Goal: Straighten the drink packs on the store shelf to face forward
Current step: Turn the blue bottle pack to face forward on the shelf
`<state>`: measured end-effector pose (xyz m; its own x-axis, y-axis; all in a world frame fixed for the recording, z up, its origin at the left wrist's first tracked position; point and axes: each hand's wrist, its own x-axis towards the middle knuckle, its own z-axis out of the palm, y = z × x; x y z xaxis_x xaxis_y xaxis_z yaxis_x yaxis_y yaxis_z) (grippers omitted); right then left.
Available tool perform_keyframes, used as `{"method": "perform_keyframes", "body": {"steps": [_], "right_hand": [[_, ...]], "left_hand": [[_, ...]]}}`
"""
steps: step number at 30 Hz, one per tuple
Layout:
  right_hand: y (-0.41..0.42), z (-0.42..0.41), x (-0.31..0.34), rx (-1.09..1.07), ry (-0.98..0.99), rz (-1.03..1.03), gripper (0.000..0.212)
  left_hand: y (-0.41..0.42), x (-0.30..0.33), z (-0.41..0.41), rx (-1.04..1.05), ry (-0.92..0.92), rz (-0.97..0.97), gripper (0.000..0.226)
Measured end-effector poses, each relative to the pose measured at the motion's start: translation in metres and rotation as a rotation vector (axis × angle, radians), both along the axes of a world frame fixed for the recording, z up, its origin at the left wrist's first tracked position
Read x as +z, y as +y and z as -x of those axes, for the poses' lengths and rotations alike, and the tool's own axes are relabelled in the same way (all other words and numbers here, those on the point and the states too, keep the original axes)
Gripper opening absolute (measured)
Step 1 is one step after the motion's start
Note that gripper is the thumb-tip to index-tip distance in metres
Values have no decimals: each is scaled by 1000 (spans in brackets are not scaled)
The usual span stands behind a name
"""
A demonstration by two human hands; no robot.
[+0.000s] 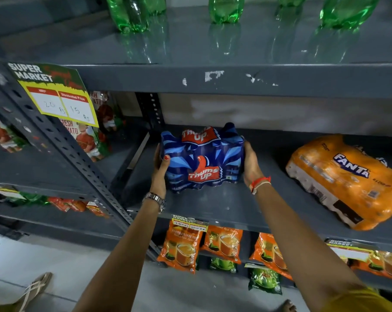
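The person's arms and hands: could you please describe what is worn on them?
Both forearms are bare, with no sleeves or gloves. The left hand has a red-painted thumbnail, and its wrist carries a silver metal watch. The right hand has red and pale thread bands tied round its wrist.

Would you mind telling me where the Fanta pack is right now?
The Fanta pack lies at the right of the head view, skewed on the middle shelf, apart from the Thums Up pack held between both hands.

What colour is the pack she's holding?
Dark blue pack with lighter blue splashes, red logo; head view.
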<state>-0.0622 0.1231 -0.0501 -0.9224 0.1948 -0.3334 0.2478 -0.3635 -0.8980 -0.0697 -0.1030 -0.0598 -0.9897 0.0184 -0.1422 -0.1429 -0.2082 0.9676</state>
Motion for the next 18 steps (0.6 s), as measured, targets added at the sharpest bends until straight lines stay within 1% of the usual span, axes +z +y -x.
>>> {"method": "perform_keyframes", "body": {"steps": [2,3,5,6,8,10,12,13,18], "right_hand": [[-5,-9,-1,-20,-10,15,57],[-8,-13,-2,-31,5,24,57],[-15,-24,-5,-76,48,31,59],[-19,-31,-6,-95,71,19,59],[-26,-46,-6,-94,102,2,56],[-33,-61,-5,-88,105,5,54],[-37,-71,-3,-82,112,-16,51],[-38,-73,-2,-79,115,-30,50],[-32,-82,12,-37,86,-80,51]], "left_hand": [[-4,5,3,-38,-26,-20,100],[-6,5,5,-50,-16,-19,101],[-11,4,4,-74,-3,0,114],[-13,3,1,-87,-2,0,108],[-18,-6,-6,-82,-11,-15,81],[-23,-13,-11,-44,-11,-21,68],[-26,-12,-15,-5,15,-3,46],[-26,-12,-16,12,14,-6,38],[-17,-7,-25,116,38,-2,33]]}}
